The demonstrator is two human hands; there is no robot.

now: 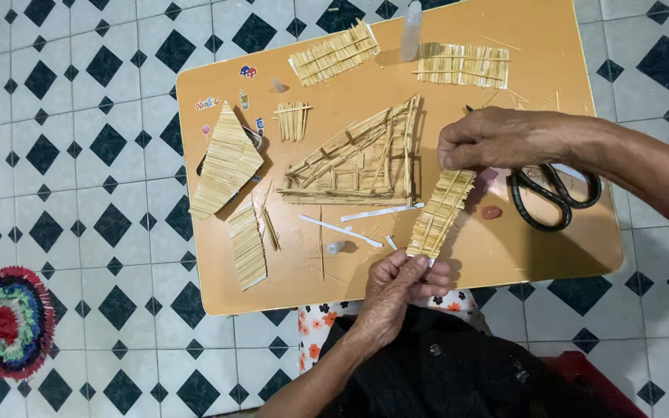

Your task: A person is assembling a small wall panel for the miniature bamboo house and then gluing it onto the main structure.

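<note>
Head view: over the near edge of the small orange table (218,298), a slim stick panel (440,214) is pinched at its ends by the closed left hand (408,282) and right hand (497,139), so bending it might well snap glued sticks.

Colours and patterns on and around the orange-tan worktop (551,46).

The stick panel (441,213) held between both hands is pale straw-yellow, as are the triangular stick frame (358,159), the diamond-shaped panel (228,159) and the smaller panels (462,63). The scissors (551,193) have black handles. Small multicoloured stickers (248,71) mark the worktop's far left part, and a reddish-brown bead (492,211) lies near the scissors. The floor (79,155) is white tile set with black diamonds. A round mat (9,321) shows concentric red, green, white and dark rings. A white cloth (315,333) carries orange flowers.
</note>
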